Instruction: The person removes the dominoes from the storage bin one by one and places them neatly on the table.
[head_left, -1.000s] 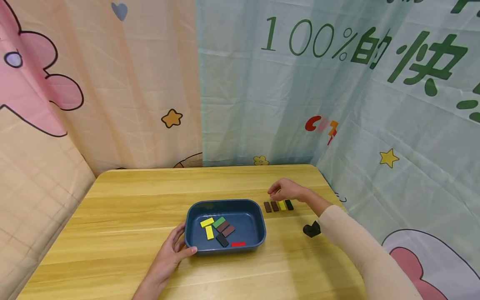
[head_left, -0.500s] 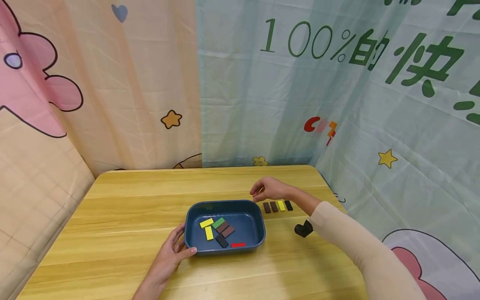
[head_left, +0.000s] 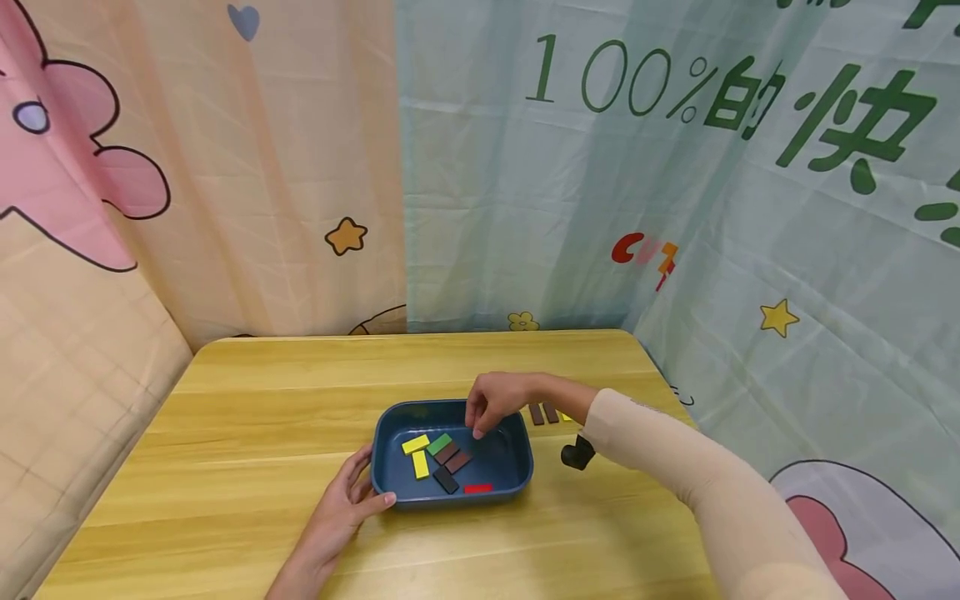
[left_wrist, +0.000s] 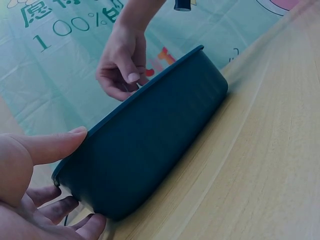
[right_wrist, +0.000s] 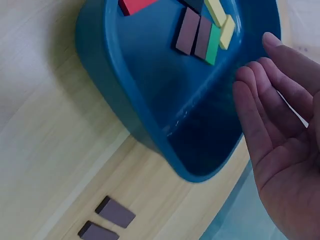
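My left hand (head_left: 341,508) grips the left end of a dark blue plastic tub (head_left: 450,503), thumb over the rim and fingers against the end wall. In the tub lie domino-like blocks: two yellow ones, a green block (head_left: 438,444), two brown ones, a black block (head_left: 446,479) and a red block (head_left: 477,488). Over the tub's far right part hangs my right hand (head_left: 497,398), fingers loosely bent. The right wrist view shows nothing between its thumb and fingers. Right of the tub, two brown blocks (right_wrist: 115,212) lie side by side on the table.
A yellow block (head_left: 567,417) beside the brown pair is partly covered by my right forearm. A small black device (head_left: 577,452) sits at the right wrist. The wooden table (head_left: 262,408) ends at printed curtains (head_left: 480,167) behind and at the sides.
My right hand has moved left from above the row of blocks, past the tub's far right corner, to over the tub. The left hand and the tub stay put.
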